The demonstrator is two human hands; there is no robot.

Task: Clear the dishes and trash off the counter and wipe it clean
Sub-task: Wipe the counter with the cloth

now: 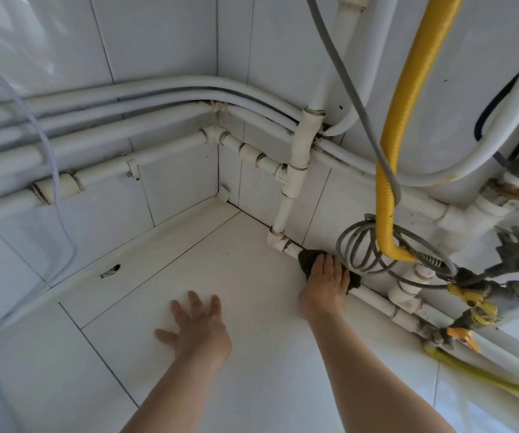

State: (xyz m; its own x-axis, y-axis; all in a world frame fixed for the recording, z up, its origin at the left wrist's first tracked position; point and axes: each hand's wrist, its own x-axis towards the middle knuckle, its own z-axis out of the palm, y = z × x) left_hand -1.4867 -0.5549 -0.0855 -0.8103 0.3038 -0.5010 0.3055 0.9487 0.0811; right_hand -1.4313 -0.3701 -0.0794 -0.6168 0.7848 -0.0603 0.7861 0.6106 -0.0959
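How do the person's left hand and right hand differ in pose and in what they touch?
The left hand lies flat with fingers spread on the white tiled counter; the right hand presses a dark cloth against the low white pipe. The left holds nothing; the right covers the cloth. Both reach forward, palms down.

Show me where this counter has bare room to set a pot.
Bare counter runs from the left hand back to the corner, and between both hands. A dark mark sits by the left wall. Crowded along the right wall: right hand pressing cloth, coiled cable, yellow hose, valves.
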